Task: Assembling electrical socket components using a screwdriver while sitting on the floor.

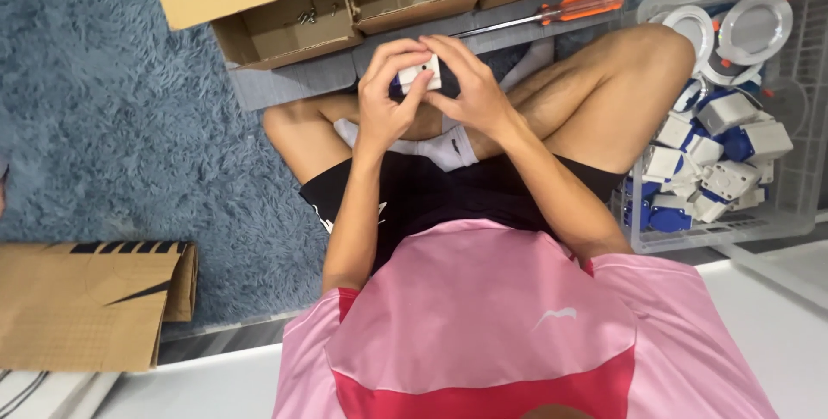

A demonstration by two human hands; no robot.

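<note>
Head view, looking straight down: both hands meet above the crossed shins, at about twelve o'clock from the person's lap. The left hand (385, 100) and the right hand (470, 90) pinch between their fingertips a small white block (420, 73) with a dark blue part showing at its nine o'clock edge; the thumbs press on its near face and the other fingers curl over the top. To do this well, I judge the grip should stay even on both sides, with the two halves square to each other, so nothing slips or goes on crooked. At one o'clock an orange-handled screwdriver (561, 10) lies on the floor, well apart from the hands. At twelve o'clock stand open cardboard boxes (289, 31) holding small parts. At three o'clock a clear plastic crate (776, 212) holds a heap of white and blue pieces and round white discs. A blue shaggy rug (112, 126) spreads to nine o'clock.
</note>
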